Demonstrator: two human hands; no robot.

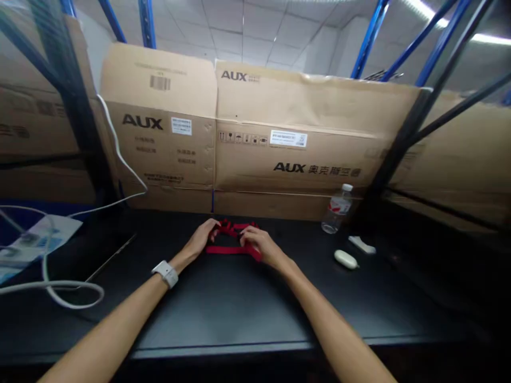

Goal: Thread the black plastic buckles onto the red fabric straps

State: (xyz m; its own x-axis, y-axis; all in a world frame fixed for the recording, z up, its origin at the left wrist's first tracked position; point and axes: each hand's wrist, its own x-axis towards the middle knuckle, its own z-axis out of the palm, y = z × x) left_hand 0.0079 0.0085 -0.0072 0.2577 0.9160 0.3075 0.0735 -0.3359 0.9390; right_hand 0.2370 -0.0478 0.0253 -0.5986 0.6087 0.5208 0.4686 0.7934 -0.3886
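Observation:
A red strap with black parts (225, 250) lies at the back of the black table, between my two hands. My left hand (204, 236) has its fingers closed on the strap's upper left part. On the right, my right hand (258, 242) pinches another part of it, and a red end hangs under the palm. One straight red length runs along the tabletop in front of the fingers. Small dark pieces show along the far side of the strap, too small to make out. A watch with a pale band (166, 273) is on my left wrist.
Behind the table (223, 314) stand cardboard sheets (255, 154). To the right are a water bottle (337, 210), a pale oval case (346, 259) and a small white object (362, 244). At left lie a white cable (74, 306), a dark flat panel (107, 255) and printed paper (59, 229).

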